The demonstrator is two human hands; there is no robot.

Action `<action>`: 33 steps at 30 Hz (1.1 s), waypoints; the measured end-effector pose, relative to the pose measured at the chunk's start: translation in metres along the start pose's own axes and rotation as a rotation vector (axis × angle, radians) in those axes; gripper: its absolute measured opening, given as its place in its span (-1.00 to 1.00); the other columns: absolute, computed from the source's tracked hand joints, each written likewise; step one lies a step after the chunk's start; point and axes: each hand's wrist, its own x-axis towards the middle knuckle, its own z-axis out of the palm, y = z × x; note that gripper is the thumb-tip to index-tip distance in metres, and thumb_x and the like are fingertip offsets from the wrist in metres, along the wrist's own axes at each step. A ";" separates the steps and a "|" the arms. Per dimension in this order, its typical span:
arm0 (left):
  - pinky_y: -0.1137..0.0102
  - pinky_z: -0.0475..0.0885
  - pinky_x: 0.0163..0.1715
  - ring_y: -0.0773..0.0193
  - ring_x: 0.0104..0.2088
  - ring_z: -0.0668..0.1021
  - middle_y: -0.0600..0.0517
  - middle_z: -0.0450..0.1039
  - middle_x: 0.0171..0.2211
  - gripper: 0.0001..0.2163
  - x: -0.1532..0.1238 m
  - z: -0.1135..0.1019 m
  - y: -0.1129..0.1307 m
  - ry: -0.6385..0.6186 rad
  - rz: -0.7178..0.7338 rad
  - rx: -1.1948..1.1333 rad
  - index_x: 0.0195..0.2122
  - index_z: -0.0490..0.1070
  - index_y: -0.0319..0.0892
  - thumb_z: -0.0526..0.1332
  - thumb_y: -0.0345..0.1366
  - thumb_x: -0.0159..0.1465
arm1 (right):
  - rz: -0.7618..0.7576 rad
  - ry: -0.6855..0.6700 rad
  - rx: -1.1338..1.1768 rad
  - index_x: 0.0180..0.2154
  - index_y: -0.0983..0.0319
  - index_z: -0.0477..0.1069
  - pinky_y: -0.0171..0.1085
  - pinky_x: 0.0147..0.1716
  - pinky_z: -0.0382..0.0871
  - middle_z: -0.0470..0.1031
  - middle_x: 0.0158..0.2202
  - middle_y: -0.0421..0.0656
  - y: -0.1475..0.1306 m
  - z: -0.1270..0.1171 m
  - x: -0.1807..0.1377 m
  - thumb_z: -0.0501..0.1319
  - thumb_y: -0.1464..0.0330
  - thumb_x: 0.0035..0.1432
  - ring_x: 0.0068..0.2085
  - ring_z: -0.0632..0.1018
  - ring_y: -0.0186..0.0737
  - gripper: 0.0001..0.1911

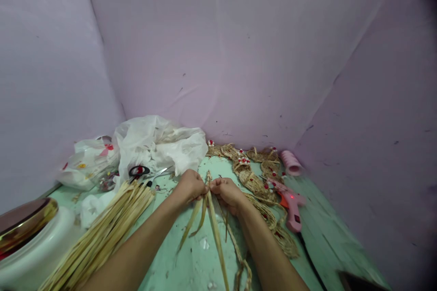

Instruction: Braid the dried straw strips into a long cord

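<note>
Over the middle of the green table, my left hand (191, 185) and my right hand (226, 192) meet at a braid of dried plant strips (209, 176). Both hands are closed, fingertips pinching the braid from either side. Loose strip ends (214, 227) fan down from the pinch toward me. A longer finished braid (236, 245) hangs or lies below my right hand and curls near the bottom edge. Whether it joins the piece in my fingers I cannot tell. Nearest to my left forearm lies a thick bundle of dried strips (102, 236).
White plastic bags (160, 143) and scissors (139, 171) are at the back left. A white container (44, 245) with a shiny lid stands front left. Braided pieces with red and white beads (251, 179), a pink glue gun (292, 209) with a lit red light, and a pink thread spool (291, 163) lie right.
</note>
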 end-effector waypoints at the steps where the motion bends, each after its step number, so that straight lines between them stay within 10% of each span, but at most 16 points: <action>1: 0.54 0.06 -0.80 0.42 -0.84 0.17 0.17 0.11 -0.90 -0.94 0.000 0.001 -0.002 0.014 0.007 -0.013 -0.60 0.24 -0.21 0.12 -0.46 -0.12 | 0.004 0.007 -0.001 -0.69 0.25 0.13 -0.39 -0.70 -0.24 0.00 -0.81 -0.38 -0.001 0.000 -0.001 0.04 0.49 -0.26 -0.74 -0.04 -0.52 -0.91; 9: 0.56 0.15 -0.80 0.38 -0.82 0.28 0.15 0.21 -0.83 -0.78 -0.008 0.003 0.003 -0.094 -0.089 -0.282 -0.32 0.22 -0.25 0.05 -0.56 -0.03 | 0.035 0.052 -0.015 -0.64 0.25 0.18 -0.39 -0.71 -0.25 0.01 -0.81 -0.39 -0.007 0.003 -0.005 0.08 0.44 -0.18 -0.75 -0.03 -0.51 -0.91; 21: 0.48 0.33 -0.75 0.32 -0.73 0.40 0.02 0.27 -0.79 -0.94 -0.001 -0.009 -0.002 -0.232 -0.144 -0.343 -0.62 0.28 -0.33 0.10 -0.54 -0.06 | -0.079 -0.005 -0.150 -0.71 0.29 0.26 -0.39 -0.66 -0.12 0.11 -0.80 -0.33 0.002 -0.003 0.001 0.12 0.41 -0.18 -0.69 0.07 -0.48 -0.85; 33: 0.52 0.04 -0.83 0.44 -0.83 0.19 0.13 0.14 -0.86 -0.89 0.001 -0.002 -0.007 -0.174 -0.020 -0.254 -0.73 0.20 -0.24 0.13 -0.46 -0.14 | -0.199 0.051 -0.337 -0.69 0.30 0.28 -0.41 -0.65 -0.06 0.19 -0.75 -0.29 0.005 -0.003 0.000 0.08 0.46 -0.16 -0.66 0.12 -0.47 -0.85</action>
